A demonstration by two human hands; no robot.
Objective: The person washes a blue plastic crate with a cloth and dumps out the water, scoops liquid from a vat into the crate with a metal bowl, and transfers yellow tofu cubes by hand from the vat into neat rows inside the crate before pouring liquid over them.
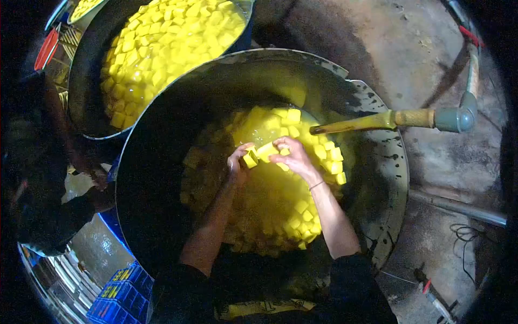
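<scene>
Both my hands are over a large round vat of yellowish liquid with many yellow blocks floating in it. My left hand is closed on a yellow block whose end faces me. Just to the right, my right hand has its fingers curled round another yellow block, close to the first one. More loose blocks crowd the vat's right side, and a further cluster floats nearer to me. The shadowed left part of the liquid is hard to make out.
A pipe with a yellow-stained spout reaches over the vat's right rim. Behind to the left stands a second vat full of yellow blocks. Another person's arm is at the left. Blue crates stand at the lower left.
</scene>
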